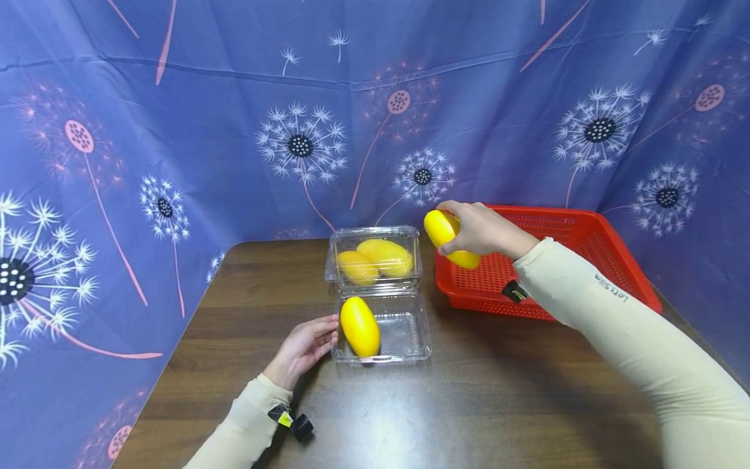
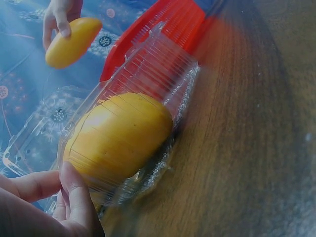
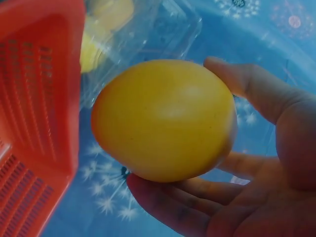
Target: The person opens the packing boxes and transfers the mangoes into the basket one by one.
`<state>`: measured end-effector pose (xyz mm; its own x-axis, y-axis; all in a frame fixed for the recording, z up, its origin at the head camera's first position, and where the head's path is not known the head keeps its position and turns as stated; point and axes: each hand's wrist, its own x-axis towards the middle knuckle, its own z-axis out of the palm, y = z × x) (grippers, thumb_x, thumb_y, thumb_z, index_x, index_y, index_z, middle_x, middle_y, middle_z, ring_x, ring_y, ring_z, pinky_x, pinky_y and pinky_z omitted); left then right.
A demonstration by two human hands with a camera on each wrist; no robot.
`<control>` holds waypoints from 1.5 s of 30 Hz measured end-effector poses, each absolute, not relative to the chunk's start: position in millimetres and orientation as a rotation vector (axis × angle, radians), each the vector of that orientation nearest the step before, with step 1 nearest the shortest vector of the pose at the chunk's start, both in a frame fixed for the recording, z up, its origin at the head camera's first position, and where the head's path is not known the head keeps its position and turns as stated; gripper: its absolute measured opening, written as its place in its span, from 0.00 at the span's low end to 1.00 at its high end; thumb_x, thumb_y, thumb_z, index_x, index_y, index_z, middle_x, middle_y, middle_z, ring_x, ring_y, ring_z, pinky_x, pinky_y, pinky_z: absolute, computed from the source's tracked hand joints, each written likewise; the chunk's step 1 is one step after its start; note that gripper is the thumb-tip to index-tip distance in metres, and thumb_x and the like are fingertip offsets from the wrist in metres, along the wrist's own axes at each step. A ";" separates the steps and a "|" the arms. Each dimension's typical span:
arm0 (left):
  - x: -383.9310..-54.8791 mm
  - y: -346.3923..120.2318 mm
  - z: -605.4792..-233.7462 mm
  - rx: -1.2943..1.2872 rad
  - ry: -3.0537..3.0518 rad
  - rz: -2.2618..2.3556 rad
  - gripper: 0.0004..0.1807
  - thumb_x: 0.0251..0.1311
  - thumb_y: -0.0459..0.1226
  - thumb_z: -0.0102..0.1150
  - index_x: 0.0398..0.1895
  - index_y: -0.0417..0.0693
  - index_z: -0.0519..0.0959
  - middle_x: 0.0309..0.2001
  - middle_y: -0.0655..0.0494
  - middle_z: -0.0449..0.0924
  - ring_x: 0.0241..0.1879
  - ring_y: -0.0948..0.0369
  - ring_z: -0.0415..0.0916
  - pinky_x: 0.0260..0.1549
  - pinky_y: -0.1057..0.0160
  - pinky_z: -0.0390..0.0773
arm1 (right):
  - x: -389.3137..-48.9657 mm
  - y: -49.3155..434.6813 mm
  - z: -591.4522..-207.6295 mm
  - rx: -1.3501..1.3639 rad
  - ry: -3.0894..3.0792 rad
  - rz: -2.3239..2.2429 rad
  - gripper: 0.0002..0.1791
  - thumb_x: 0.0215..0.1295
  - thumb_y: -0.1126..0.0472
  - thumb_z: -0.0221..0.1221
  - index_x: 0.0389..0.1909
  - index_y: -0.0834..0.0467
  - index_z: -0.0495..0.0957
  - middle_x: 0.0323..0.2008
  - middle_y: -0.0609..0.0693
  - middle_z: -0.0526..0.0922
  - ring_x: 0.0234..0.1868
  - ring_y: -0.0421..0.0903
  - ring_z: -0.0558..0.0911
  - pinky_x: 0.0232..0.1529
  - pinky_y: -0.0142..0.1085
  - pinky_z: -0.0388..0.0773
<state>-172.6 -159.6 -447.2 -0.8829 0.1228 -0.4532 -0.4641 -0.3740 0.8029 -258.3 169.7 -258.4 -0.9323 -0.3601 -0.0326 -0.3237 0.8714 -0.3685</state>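
In the head view my right hand [image 1: 477,228] grips a yellow mango [image 1: 441,228] between thumb and fingers, above the left end of a red basket [image 1: 621,254]. The right wrist view shows this mango [image 3: 165,121] large in the fingers. A clear plastic container [image 1: 404,355] lies on the table with one mango [image 1: 360,327] in its left side. My left hand [image 1: 305,348] pinches the container's left rim; thumb [image 2: 74,185] and fingertip meet there in the left wrist view. Behind, two mangoes [image 1: 387,257] show through clear plastic; I cannot tell whether that is a separate box.
The red basket has perforated walls and stands at the back right of the brown wooden table [image 1: 258,286]. A blue cloth [image 1: 222,130] with dandelion prints hangs behind and beside the table.
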 end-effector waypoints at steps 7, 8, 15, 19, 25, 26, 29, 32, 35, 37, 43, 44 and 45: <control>-170.9 -160.9 -447.8 -0.415 1.494 2.294 0.07 0.66 0.26 0.51 0.39 0.42 0.78 0.26 0.60 0.81 0.26 0.67 0.76 0.32 0.74 0.81 | -276.8 184.6 -259.0 -0.465 2.968 -0.510 0.45 0.49 0.53 0.71 0.68 0.59 0.63 0.50 0.63 0.78 0.43 0.57 0.77 0.34 0.42 0.81; -171.0 -160.9 -447.9 -0.422 1.492 2.296 0.07 0.66 0.26 0.51 0.39 0.43 0.78 0.26 0.60 0.81 0.26 0.67 0.76 0.32 0.74 0.80 | -279.8 186.9 -258.8 -0.457 2.972 -0.507 0.44 0.50 0.53 0.70 0.68 0.59 0.63 0.50 0.63 0.78 0.43 0.58 0.77 0.34 0.42 0.81; -173.9 -160.5 -447.5 -0.439 1.489 2.302 0.08 0.66 0.26 0.51 0.37 0.44 0.79 0.26 0.59 0.81 0.26 0.67 0.76 0.31 0.73 0.81 | -298.8 200.1 -259.1 -0.433 2.981 -0.478 0.45 0.51 0.53 0.69 0.69 0.61 0.61 0.54 0.64 0.75 0.46 0.59 0.75 0.37 0.44 0.80; -175.7 -160.4 -446.8 -0.440 1.486 2.297 0.08 0.66 0.26 0.51 0.38 0.43 0.79 0.26 0.59 0.81 0.26 0.67 0.76 0.31 0.73 0.81 | -307.0 207.1 -262.5 -0.419 2.954 -0.462 0.46 0.52 0.53 0.70 0.70 0.61 0.60 0.55 0.65 0.74 0.46 0.60 0.74 0.34 0.42 0.81; -175.6 -161.7 -446.4 -0.422 1.500 2.297 0.13 0.66 0.26 0.51 0.53 0.34 0.73 0.28 0.60 0.81 0.26 0.67 0.76 0.32 0.74 0.80 | -317.7 217.4 -267.7 -0.429 2.926 -0.445 0.46 0.52 0.54 0.70 0.70 0.61 0.59 0.55 0.67 0.74 0.44 0.59 0.75 0.30 0.39 0.81; -175.5 -161.6 -446.3 -0.422 1.502 2.296 0.15 0.66 0.26 0.51 0.55 0.32 0.71 0.28 0.60 0.81 0.27 0.68 0.76 0.32 0.74 0.80 | -319.9 219.2 -268.4 -0.429 2.920 -0.447 0.46 0.53 0.54 0.70 0.70 0.61 0.59 0.55 0.68 0.73 0.44 0.59 0.76 0.31 0.39 0.82; -175.7 -161.6 -447.2 -0.418 1.503 2.292 0.19 0.66 0.26 0.50 0.59 0.30 0.68 0.27 0.61 0.81 0.27 0.68 0.76 0.32 0.75 0.80 | -326.6 225.1 -271.6 -0.423 2.915 -0.448 0.46 0.54 0.54 0.69 0.71 0.62 0.58 0.56 0.68 0.73 0.43 0.58 0.77 0.32 0.40 0.82; -176.1 -161.8 -447.6 -0.417 1.501 2.295 0.19 0.66 0.26 0.50 0.59 0.30 0.68 0.27 0.61 0.81 0.26 0.68 0.76 0.32 0.74 0.80 | -332.9 229.7 -275.8 -0.427 2.919 -0.445 0.46 0.54 0.54 0.69 0.70 0.63 0.58 0.55 0.69 0.73 0.43 0.59 0.77 0.32 0.40 0.81; -176.0 -161.9 -447.6 -0.417 1.495 2.297 0.16 0.66 0.26 0.50 0.56 0.32 0.70 0.27 0.61 0.81 0.26 0.68 0.77 0.32 0.74 0.80 | -337.1 232.1 -281.0 -0.428 2.914 -0.433 0.46 0.53 0.54 0.69 0.70 0.63 0.59 0.56 0.69 0.73 0.45 0.60 0.75 0.33 0.41 0.81; -175.7 -161.8 -447.6 -0.418 1.492 2.297 0.15 0.66 0.26 0.50 0.55 0.32 0.71 0.27 0.61 0.81 0.26 0.68 0.77 0.31 0.74 0.80 | -339.0 232.5 -285.1 -0.426 2.906 -0.423 0.46 0.53 0.55 0.69 0.70 0.62 0.59 0.55 0.69 0.73 0.47 0.61 0.75 0.35 0.43 0.82; -175.1 -161.5 -447.1 -0.417 1.497 2.296 0.17 0.66 0.26 0.49 0.57 0.31 0.69 0.27 0.61 0.81 0.26 0.68 0.76 0.31 0.75 0.80 | -343.6 234.1 -301.9 -0.407 2.882 -0.422 0.45 0.53 0.57 0.69 0.70 0.60 0.59 0.54 0.68 0.72 0.48 0.63 0.73 0.41 0.51 0.84; -175.0 -161.6 -447.0 -0.413 1.500 2.295 0.17 0.66 0.26 0.49 0.57 0.31 0.69 0.27 0.61 0.81 0.26 0.68 0.76 0.31 0.75 0.80 | -344.3 234.5 -305.1 -0.407 2.876 -0.420 0.45 0.53 0.57 0.70 0.70 0.60 0.59 0.54 0.68 0.72 0.49 0.63 0.73 0.41 0.51 0.84; -174.9 -161.6 -446.8 -0.409 1.502 2.294 0.16 0.66 0.26 0.49 0.57 0.31 0.69 0.27 0.61 0.81 0.26 0.68 0.76 0.31 0.75 0.80 | -344.8 235.0 -308.1 -0.406 2.870 -0.417 0.45 0.53 0.58 0.70 0.70 0.60 0.58 0.54 0.68 0.71 0.49 0.63 0.72 0.41 0.51 0.84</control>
